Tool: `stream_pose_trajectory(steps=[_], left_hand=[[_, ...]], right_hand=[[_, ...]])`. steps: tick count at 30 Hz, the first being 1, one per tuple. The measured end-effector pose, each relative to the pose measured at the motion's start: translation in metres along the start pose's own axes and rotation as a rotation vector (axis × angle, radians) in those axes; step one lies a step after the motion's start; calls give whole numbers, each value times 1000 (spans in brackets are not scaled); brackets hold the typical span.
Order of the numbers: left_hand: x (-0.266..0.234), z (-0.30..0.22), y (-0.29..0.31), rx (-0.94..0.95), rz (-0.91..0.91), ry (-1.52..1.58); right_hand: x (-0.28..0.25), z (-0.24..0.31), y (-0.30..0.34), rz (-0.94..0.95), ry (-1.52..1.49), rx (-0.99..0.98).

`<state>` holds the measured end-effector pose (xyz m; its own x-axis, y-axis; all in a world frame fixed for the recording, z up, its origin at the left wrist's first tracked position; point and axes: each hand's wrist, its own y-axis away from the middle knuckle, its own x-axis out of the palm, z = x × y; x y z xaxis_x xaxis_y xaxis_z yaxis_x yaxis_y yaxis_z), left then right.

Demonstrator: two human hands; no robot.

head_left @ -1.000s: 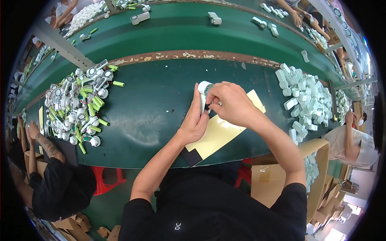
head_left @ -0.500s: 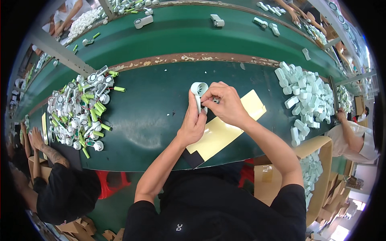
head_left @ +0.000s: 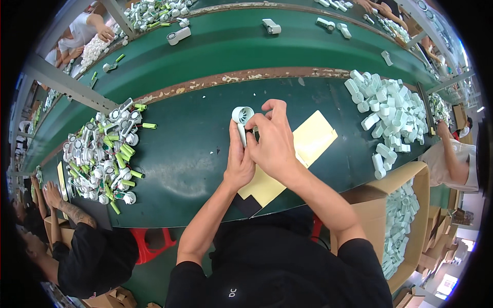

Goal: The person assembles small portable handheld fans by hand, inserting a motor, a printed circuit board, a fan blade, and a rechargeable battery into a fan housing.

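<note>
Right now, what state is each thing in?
Pale green fan housing, held, blades showing
Left hand, gripping it
Right hand, fingers bent, at it
Yellow sheet, partly covered
Wired parts, heaped at left
Pale green shells, heaped at right
Cardboard box, open, holding shells

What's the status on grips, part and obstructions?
Left grip closed on pale green fan casing. Right grip at its lower part; anything pinched is hidden. Yellow sheet on green bench, not between grips and casing.

Black T-shirt (head_left: 287,264) on show, a small white logo (head_left: 232,293) standing out on its front, short black sleeves (head_left: 363,259), then bare forearms (head_left: 208,218), bare left hand (head_left: 239,167), bare right hand (head_left: 273,146)!
</note>
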<state>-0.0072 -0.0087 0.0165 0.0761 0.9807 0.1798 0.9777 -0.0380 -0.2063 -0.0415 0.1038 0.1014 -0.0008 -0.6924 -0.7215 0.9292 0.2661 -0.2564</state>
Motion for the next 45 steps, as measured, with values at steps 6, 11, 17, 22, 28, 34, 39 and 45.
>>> stream_pose_trajectory(steps=[6, 11, 17, 22, 28, 34, 39, 45], left_hand=[[7, -19, -2, -155, -18, 142], [7, -27, 1, -170, 43, 335], [8, -32, 0, -176, 3, 321], [8, -24, 2, -174, -24, 293], [6, -17, 2, -138, -84, 246], [4, -14, 5, -130, -134, 151], [10, -20, 3, -189, -192, 223], [5, -22, 2, -223, -180, 247]], right_hand=[[-18, -17, -10, -52, -112, 123], [-42, -53, -13, 49, -932, 296], [-44, -70, -2, 34, -807, 341], [-27, -75, 9, 127, -785, 298], [-19, -70, 15, 168, -653, 258], [-14, -71, 22, 182, -606, 235], [-2, -90, 27, 227, -664, 334], [-3, -75, 24, 523, -919, 667]])
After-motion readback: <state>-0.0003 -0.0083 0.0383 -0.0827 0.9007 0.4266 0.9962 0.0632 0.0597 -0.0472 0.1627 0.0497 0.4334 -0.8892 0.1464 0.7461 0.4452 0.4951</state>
